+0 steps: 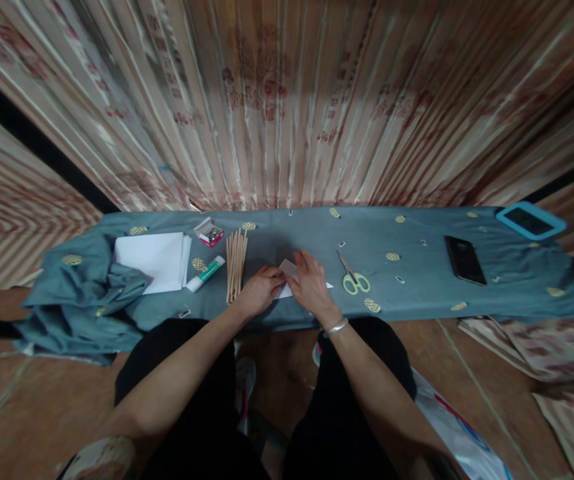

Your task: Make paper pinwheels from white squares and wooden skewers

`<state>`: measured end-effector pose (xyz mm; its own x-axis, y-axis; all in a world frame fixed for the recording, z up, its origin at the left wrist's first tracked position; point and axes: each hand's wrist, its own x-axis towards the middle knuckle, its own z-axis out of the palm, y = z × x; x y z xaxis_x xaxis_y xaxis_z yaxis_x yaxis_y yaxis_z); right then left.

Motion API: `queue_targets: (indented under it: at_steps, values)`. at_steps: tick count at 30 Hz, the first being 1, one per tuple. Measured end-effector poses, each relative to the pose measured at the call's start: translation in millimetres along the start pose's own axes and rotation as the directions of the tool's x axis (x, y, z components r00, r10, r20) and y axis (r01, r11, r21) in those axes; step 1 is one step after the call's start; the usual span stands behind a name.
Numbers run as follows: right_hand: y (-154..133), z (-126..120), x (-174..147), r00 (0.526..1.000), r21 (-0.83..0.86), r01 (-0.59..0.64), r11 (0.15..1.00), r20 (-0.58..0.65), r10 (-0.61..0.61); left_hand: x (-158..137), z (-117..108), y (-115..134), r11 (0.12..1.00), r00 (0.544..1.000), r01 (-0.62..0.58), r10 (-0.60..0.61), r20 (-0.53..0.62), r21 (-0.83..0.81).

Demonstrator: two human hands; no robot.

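Observation:
A small piece of folded white paper lies on the cloth in front of me, its pointed corner showing to the right. My left hand has its fingers closed at the paper's left edge. Flat across the right part of the paper lies my right hand, fingers stretched out and thumb reaching toward the left hand. The hands cover much of the paper. Just right of them are scissors with light green handles. To the left, a bundle of thin wooden sticks lies close to my left hand.
A glue stick, an open small box of metal pins or tacks and a stack of white paper are on the left. Rightward lie a dark phone and a blue-framed tablet. Bunched cloth covers the left end.

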<state>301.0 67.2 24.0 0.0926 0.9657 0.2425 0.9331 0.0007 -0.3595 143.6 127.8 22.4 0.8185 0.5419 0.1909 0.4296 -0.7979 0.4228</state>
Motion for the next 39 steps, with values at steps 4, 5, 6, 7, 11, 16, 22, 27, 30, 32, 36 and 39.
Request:
queue_targets:
  at_steps: [4, 5, 6, 7, 11, 16, 22, 27, 30, 32, 36, 39]
  values:
    - [-15.1, 11.7, -20.4, 1.0, 0.016, -0.001, 1.0, -0.029, 0.001, -2.3, 4.9, -2.4, 1.0, 0.999, -0.01, 0.01, -0.03, -0.006]
    - [-18.2, 13.5, -23.3, 1.0, 0.016, 0.0, 1.0, -0.03, 0.001, -3.2, 6.1, -2.8, 1.0, 0.999, -0.009, 0.01, -0.033, 0.005]
    - [-20.6, 14.6, -25.4, 1.0, 0.011, -0.001, 1.0, -0.028, 0.001, -4.1, 7.2, -3.2, 1.0, 0.999, -0.01, 0.01, -0.033, 0.019]
    - [-22.4, 15.2, -27.0, 1.0, 0.002, -0.006, 1.0, -0.025, 0.006, -5.0, 8.3, -3.6, 0.999, 0.999, -0.012, 0.013, -0.033, 0.033]
    - [-23.0, 13.8, -31.7, 0.999, -0.04, -0.035, 0.999, -0.022, 0.034, -9.1, 12.3, -6.0, 0.997, 0.998, -0.031, 0.034, -0.049, 0.066]
    - [-11.6, 11.8, -38.3, 0.994, -0.075, -0.097, 0.992, -0.048, 0.093, -12.8, 17.9, -11.4, 0.998, 0.995, -0.039, 0.043, -0.093, 0.044]
    - [24.9, 0.4, -45.8, 0.966, -0.147, -0.237, 0.96, -0.138, 0.218, -13.7, 20.4, -14.2, 0.999, 0.996, -0.024, 0.026, -0.082, 0.034]
    - [49.4, -6.9, -51.2, 0.948, -0.178, -0.293, 0.939, -0.181, 0.261, -14.1, 18.4, -11.6, 1.0, 0.997, -0.012, 0.011, -0.082, -0.008]
    - [51.8, -6.8, -51.1, 0.948, -0.173, -0.29, 0.941, -0.188, 0.257, -13.5, 15.8, -5.7, 1.0, 0.995, -0.007, 0.006, -0.097, -0.005]
    - [49.2, -6.9, -49.8, 0.95, -0.171, -0.285, 0.943, -0.184, 0.254, -12.6, 14.0, -0.4, 1.0, 0.995, 0.008, -0.007, -0.097, 0.012]
    - [33.2, -4.5, -46.3, 0.959, -0.16, -0.239, 0.958, -0.192, 0.207, -10.5, 11.3, 9.4, 0.997, 0.995, 0.055, -0.05, -0.084, 0.057]
    - [14.1, 2.4, -44.7, 0.979, -0.127, -0.137, 0.982, -0.166, 0.115, -9.6, 10.1, 14.0, 0.995, 0.994, 0.075, -0.069, -0.086, 0.072]
